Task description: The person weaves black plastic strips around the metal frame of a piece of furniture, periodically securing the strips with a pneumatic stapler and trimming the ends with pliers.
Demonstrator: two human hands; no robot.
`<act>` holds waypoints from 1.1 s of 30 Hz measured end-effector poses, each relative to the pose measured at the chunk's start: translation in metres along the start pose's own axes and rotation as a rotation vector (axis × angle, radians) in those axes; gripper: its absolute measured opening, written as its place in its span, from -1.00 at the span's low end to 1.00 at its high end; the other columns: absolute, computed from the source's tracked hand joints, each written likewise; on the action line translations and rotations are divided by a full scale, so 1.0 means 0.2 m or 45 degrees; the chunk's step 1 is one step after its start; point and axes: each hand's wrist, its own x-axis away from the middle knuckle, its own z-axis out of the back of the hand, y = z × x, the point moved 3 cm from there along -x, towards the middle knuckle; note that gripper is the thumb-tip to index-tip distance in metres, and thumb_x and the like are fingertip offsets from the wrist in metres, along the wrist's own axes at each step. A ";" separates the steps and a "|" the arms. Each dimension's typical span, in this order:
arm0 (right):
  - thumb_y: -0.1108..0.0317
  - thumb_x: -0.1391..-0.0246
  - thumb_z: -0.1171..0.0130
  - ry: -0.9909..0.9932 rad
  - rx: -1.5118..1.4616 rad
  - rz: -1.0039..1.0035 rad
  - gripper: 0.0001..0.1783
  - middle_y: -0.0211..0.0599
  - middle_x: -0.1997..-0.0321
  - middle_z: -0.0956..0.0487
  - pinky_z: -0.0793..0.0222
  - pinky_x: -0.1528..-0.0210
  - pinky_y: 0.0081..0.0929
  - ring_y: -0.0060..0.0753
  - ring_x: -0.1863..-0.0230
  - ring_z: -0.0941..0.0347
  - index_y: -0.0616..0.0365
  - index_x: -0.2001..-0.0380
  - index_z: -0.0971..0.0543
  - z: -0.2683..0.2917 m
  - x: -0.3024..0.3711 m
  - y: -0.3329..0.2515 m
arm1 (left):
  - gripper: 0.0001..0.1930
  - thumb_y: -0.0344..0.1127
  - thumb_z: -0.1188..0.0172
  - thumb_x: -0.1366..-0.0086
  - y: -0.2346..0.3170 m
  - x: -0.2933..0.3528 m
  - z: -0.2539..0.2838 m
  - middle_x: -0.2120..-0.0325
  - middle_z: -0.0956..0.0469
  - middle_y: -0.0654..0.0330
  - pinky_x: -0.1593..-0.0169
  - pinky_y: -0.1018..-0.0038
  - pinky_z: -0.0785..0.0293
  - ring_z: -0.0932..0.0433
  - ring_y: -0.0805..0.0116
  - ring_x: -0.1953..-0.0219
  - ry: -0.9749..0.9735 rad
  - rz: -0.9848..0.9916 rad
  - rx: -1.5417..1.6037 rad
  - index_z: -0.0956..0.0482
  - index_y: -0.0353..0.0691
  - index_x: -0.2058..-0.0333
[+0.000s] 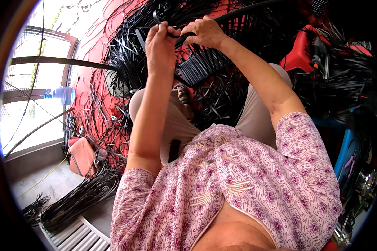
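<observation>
- Left hand [161,42] is pinching the black strip [156,17], at the far middle.
- Right hand [206,33], just to its right, is closed on the black band [247,9].
- Better keep strip flat, without twist.

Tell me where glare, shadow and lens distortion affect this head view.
In the head view, glare washes out the window at left; in the head view, shadow swallows the upper-right corner, while black strips beside the left hand catch shiny highlights; in the head view, the fisheye leaves dark, curved borders.
</observation>
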 end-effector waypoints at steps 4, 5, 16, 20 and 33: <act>-0.14 0.01 -0.25 -0.046 -0.098 0.029 -0.60 -0.45 0.24 -0.65 -0.29 -0.06 -0.26 -0.33 0.08 -0.54 -0.20 0.18 -0.68 0.00 0.02 0.04 | -0.87 -0.38 0.01 -0.46 -0.09 0.27 -0.12 0.41 -0.47 0.19 -0.08 0.29 -0.37 -0.49 0.30 0.33 0.028 -0.093 -0.014 -0.47 -0.31 0.23; -0.12 -0.02 -0.23 -0.073 -0.099 0.021 -0.62 -0.46 0.23 -0.65 -0.29 -0.06 -0.26 -0.34 0.08 -0.54 -0.21 0.18 -0.68 0.00 0.03 0.04 | -0.87 -0.38 0.01 -0.46 -0.12 0.34 -0.12 0.42 -0.46 0.19 -0.09 0.30 -0.34 -0.48 0.31 0.33 0.039 -0.094 -0.052 -0.47 -0.30 0.24; -0.15 -0.03 -0.17 -0.064 0.040 0.117 -0.62 -0.52 0.17 -0.68 -0.30 -0.06 -0.27 -0.39 0.09 -0.58 -0.35 0.13 -0.68 -0.02 0.02 0.00 | -0.77 -0.27 0.04 -0.49 -0.27 1.02 -0.29 0.50 -0.55 0.21 -0.01 0.42 -0.39 -0.53 0.42 0.34 -0.137 0.346 -0.367 -0.50 -0.32 0.22; -0.27 0.06 -0.19 -0.212 -0.018 -0.051 -0.53 -0.43 0.15 -0.70 -0.27 -0.10 -0.23 -0.32 0.04 -0.60 -0.41 0.11 -0.67 -0.01 -0.01 0.03 | -0.73 -0.24 -0.14 -0.41 -0.05 1.36 -0.33 0.51 -0.61 0.18 0.22 0.48 -0.52 -0.59 0.46 0.37 -0.430 1.005 -0.475 -0.59 -0.39 0.29; -0.48 0.18 -0.17 -0.167 0.183 -0.025 -0.31 -0.35 0.30 -0.70 -0.41 0.04 -0.27 -0.28 0.16 -0.63 -0.24 0.15 -0.68 -0.02 0.08 -0.06 | -0.45 0.17 0.05 -0.44 0.26 3.07 0.62 0.62 -0.51 0.18 0.10 0.18 -0.50 -0.55 0.14 0.45 1.651 0.398 0.246 -0.54 -0.19 0.50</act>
